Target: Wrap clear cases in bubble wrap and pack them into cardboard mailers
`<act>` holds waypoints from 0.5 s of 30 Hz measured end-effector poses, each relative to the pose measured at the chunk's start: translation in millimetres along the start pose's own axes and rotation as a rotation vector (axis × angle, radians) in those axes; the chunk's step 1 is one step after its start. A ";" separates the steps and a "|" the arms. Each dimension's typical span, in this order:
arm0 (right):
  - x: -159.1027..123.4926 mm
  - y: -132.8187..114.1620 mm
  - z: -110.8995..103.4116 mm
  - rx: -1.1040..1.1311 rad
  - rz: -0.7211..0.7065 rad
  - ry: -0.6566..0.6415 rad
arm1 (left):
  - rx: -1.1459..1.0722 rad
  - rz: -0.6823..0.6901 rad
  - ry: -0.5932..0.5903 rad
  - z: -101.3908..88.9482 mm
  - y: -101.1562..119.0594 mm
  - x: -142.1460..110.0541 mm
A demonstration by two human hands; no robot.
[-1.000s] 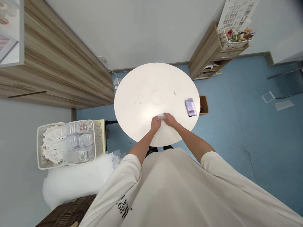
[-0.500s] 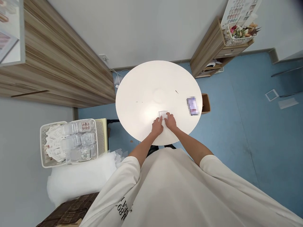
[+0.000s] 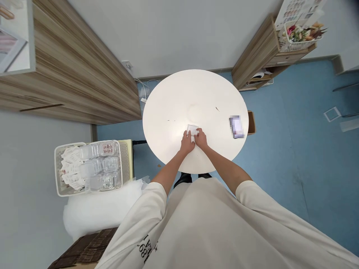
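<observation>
White packet (image 3: 192,129) pinched by left hand (image 3: 187,143), right hand (image 3: 201,137), over round white table (image 3: 174,97); blue floor (image 3: 294,157) beyond.

I have room for left hand (image 3: 187,143) and right hand (image 3: 201,138) forward and left across round white worktop (image 3: 168,97). Small white square packet (image 3: 192,129) sits between hands. Blurred purple-white rectangular packet (image 3: 237,127) blocks right, near rim. Striped-wood cabinet (image 3: 70,84) stands past far-left edge.

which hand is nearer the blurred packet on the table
Right. The right hand is nearer, left of the blurred packet with a gap. The left hand is further left, past the right hand. Both are on the small white piece.
</observation>
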State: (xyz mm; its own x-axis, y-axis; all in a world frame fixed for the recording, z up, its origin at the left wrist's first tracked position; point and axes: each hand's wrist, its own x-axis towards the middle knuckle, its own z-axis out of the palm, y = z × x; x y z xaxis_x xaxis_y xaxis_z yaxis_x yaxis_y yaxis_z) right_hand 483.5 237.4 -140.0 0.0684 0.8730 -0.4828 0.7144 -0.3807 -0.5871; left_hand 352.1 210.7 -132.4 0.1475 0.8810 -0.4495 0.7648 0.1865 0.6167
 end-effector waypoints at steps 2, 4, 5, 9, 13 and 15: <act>12.0 -13.3 5.2 -0.008 -0.043 -0.011 | 0.039 0.022 0.010 -11.9 -11.7 4.3; 23.5 -26.2 10.1 -0.016 -0.072 -0.018 | 0.099 0.048 0.022 -24.1 -23.4 7.4; 28.7 -31.9 12.4 -0.018 -0.086 -0.020 | 0.127 0.065 0.030 -29.9 -29.0 8.7; 41.7 -47.1 18.8 -0.032 -0.116 -0.017 | 0.217 0.134 0.040 -46.9 -47.8 12.0; 43.9 -51.8 20.1 -0.070 -0.139 -0.019 | 0.247 0.154 0.023 -50.8 -56.2 13.8; 42.6 -53.6 19.9 -0.087 -0.136 -0.024 | 0.228 0.159 0.020 -50.3 -55.8 14.8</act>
State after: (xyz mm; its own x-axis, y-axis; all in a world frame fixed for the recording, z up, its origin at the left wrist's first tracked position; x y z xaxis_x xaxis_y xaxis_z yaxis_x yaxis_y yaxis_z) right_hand 434.3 288.9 -142.0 -0.0489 0.9070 -0.4184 0.7739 -0.2304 -0.5900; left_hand 280.1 235.2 -141.0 0.2665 0.9002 -0.3445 0.8546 -0.0554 0.5163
